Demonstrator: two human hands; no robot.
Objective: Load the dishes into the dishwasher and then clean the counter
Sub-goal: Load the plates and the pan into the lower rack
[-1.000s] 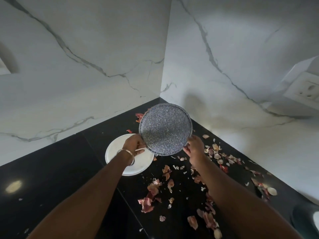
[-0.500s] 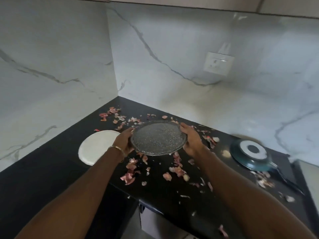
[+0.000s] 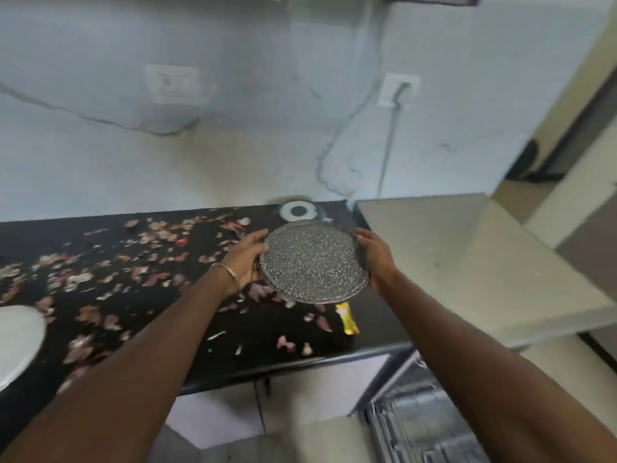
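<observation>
Left hand (image 3: 247, 259) and right hand (image 3: 375, 259) are gripping the speckled plate (image 3: 314, 260); next, lowering toward dishwasher rack (image 3: 424, 426) at 5 o'clock.

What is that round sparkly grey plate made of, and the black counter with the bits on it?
The round speckled grey plate, held by the left hand and right hand, looks like granite-patterned ceramic or coated metal: white flecks on dark grey with a thin rim. I cannot tell which. The black counter looks like polished stone, dark and slightly shiny, strewn with papery pink onion peels.
</observation>
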